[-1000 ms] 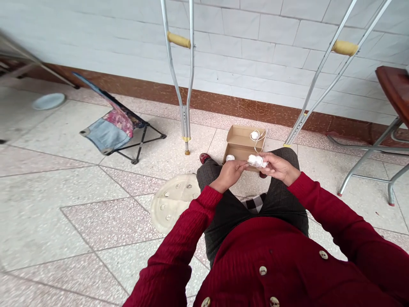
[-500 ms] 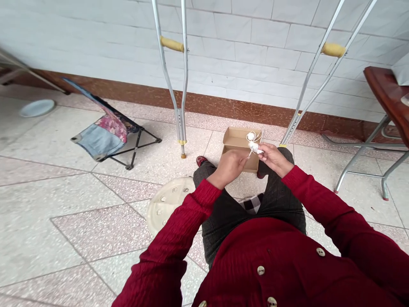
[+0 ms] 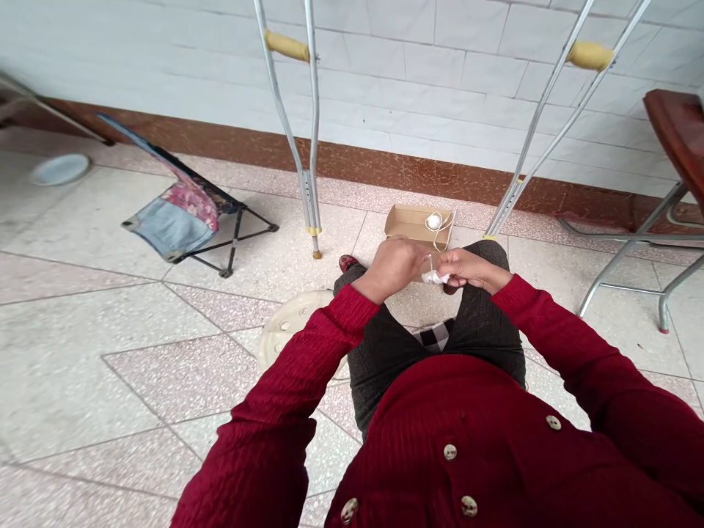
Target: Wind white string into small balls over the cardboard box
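Note:
My left hand [image 3: 393, 268] and my right hand [image 3: 467, 268] meet above my knees. My right fingers pinch a small white cotton wad [image 3: 437, 277], and a thin white string [image 3: 430, 262] rises from it to my left fingertips, which seem to hold it. Behind my hands, an open cardboard box [image 3: 410, 224] rests on the floor, its front partly hidden by my hands. Inside lies a white ball of cotton [image 3: 433, 221], with a loop of white cord [image 3: 443, 235] trailing from it over the box edge.
Two aluminium crutches [image 3: 287, 46] [image 3: 589, 55] lean on the tiled wall beyond the box. A low folding stool [image 3: 174, 220] stands to the left, and a round plastic lid [image 3: 291, 323] lies beside my left knee. A wooden-topped table [image 3: 679, 132] stands at right.
My hands have drawn closer together, and my left hand now covers more of the box. The white wad looks smaller and sits lower in my right fingers, with the string showing above it.

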`<state>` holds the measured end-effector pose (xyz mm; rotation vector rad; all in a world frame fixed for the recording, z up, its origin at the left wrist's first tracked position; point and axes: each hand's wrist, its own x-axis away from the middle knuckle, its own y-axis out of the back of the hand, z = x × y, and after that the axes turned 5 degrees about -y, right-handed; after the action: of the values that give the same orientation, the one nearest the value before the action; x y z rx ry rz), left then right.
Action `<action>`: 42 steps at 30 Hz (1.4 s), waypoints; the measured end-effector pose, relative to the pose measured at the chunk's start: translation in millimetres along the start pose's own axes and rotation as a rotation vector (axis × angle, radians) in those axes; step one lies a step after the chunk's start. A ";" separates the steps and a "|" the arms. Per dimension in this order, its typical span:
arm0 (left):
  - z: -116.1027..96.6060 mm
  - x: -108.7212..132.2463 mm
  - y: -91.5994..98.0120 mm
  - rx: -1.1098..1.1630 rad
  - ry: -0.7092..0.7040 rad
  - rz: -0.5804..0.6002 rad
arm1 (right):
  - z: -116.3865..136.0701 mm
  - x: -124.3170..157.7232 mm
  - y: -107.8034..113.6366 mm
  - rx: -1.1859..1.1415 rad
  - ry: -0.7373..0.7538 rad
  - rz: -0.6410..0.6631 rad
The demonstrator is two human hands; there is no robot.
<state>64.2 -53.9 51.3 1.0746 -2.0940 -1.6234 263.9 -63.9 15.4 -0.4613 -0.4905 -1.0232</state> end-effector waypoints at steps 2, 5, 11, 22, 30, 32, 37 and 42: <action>-6.6 -1.4 3.4 -0.062 0.001 0.005 | 2.4 -5.8 0.4 -0.077 0.086 -0.199; -11.0 7.3 -0.5 0.031 0.068 -0.015 | 8.0 -7.0 1.6 -0.243 0.239 -0.295; -11.4 36.9 -24.8 0.436 0.182 -0.029 | 5.1 6.1 -3.8 -0.477 0.263 -0.032; 17.3 20.9 -17.4 0.236 0.186 -0.056 | 13.7 25.0 -5.4 -0.193 0.241 0.186; -12.3 -12.4 14.6 -0.135 -0.045 0.027 | 15.5 9.8 2.0 0.088 0.127 -0.015; -19.1 -18.4 17.8 -0.198 -0.071 0.030 | 19.0 4.3 3.8 0.083 0.185 -0.200; -27.2 -10.8 8.4 -0.189 -0.089 -0.004 | 22.8 3.5 6.3 -0.065 0.419 -0.433; -22.9 11.0 -10.9 0.027 0.041 -0.072 | 22.9 20.1 0.4 -0.237 0.447 -0.293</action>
<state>75.1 -78.8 46.4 1.1953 -2.0793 -1.5952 269.1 -64.3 45.5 -0.3591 -0.0336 -1.4321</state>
